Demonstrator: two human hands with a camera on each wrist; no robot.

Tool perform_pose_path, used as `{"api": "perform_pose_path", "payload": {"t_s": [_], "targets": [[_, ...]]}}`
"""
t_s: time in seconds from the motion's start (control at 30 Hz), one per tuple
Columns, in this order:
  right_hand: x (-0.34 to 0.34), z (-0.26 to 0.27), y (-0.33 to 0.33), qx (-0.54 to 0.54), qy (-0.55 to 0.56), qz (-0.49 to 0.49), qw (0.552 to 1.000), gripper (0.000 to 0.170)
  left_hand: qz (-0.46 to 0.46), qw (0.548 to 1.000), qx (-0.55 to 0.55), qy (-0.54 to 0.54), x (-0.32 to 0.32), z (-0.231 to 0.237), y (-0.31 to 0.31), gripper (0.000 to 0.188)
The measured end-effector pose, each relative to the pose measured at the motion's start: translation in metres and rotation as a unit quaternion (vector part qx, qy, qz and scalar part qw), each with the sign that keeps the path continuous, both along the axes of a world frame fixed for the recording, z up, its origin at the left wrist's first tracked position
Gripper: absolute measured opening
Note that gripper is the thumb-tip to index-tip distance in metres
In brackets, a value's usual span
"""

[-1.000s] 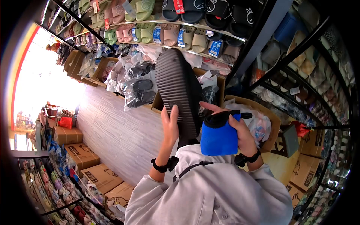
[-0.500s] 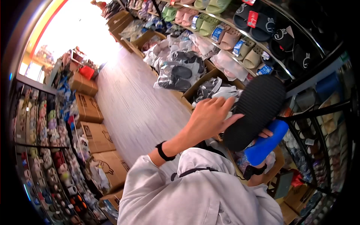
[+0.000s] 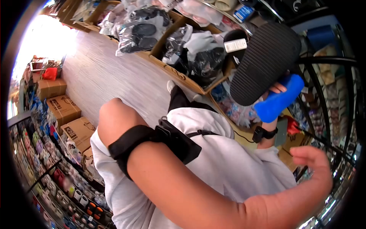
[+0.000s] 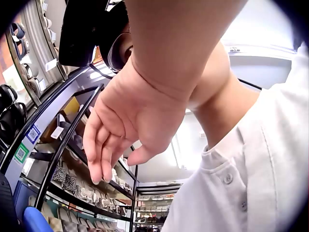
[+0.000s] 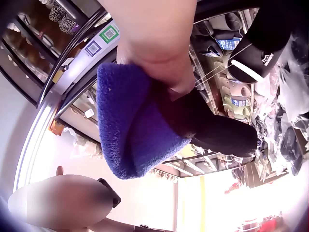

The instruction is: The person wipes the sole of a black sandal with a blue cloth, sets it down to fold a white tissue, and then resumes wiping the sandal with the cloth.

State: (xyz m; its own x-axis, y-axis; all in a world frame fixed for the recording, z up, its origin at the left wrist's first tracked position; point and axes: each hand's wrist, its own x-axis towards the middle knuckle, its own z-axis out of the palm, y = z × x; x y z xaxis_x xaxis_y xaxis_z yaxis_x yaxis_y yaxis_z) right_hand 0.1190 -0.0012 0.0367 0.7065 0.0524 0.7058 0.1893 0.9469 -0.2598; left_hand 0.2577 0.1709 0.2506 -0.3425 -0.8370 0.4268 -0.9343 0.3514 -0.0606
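In the head view a black ridged slipper sole [image 3: 267, 63] is tilted at the upper right. Behind it the right hand [image 3: 278, 88] grips the slipper together with a blue fuzzy cloth [image 3: 280, 101]. A second black slipper with a white label [image 3: 235, 45] hangs beside the first; thin strings run to it in the right wrist view [image 5: 251, 67]. The left arm crosses the chest, and the left hand [image 3: 310, 181] is raised close to the head camera. Its fingers are loosely bent and empty, as the left wrist view shows the hand [image 4: 128, 121].
Open cartons [image 3: 173, 72] of bagged slippers [image 3: 143, 34] stand along the shelving. Closed cartons [image 3: 63, 108] line the left side of the grey floor [image 3: 103, 65]. Racks of slippers rise on both sides, with a black rack bar [image 3: 324, 60] near the held slipper.
The left hand has left the slipper and swung back across the chest, up to the right. The right hand has carried slipper and cloth rightward since the first frame. The second slipper has come into view.
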Motion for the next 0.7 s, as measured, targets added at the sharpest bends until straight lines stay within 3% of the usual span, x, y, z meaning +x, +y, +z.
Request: {"api": "perform_pose_path", "payload": {"t_s": [0.17, 0.2, 0.23, 0.53, 0.7], "targets": [[-0.012, 0.01, 0.005, 0.02, 0.009, -0.013, 1.0, 0.033, -0.029, 0.993, 0.1, 0.052, -0.01, 0.032, -0.026, 0.023], [-0.017, 0.014, 0.006, 0.021, 0.005, -0.008, 1.0, 0.033, 0.044, 0.997, -0.042, -0.053, -0.019, 0.006, -0.022, 0.029], [-0.022, 0.018, 0.005, 0.016, -0.001, -0.006, 1.0, 0.033, 0.064, 0.993, -0.075, -0.071, -0.015, -0.006, -0.023, 0.029], [-0.038, 0.017, 0.002, -0.002, 0.003, -0.048, 0.999, 0.032, 0.019, 0.999, -0.02, -0.043, -0.004, -0.008, -0.025, 0.027], [-0.032, -0.006, -0.004, 0.064, 0.065, -0.063, 0.994, 0.032, 0.014, 0.999, -0.012, -0.043, -0.008, -0.008, -0.028, 0.026]]}}
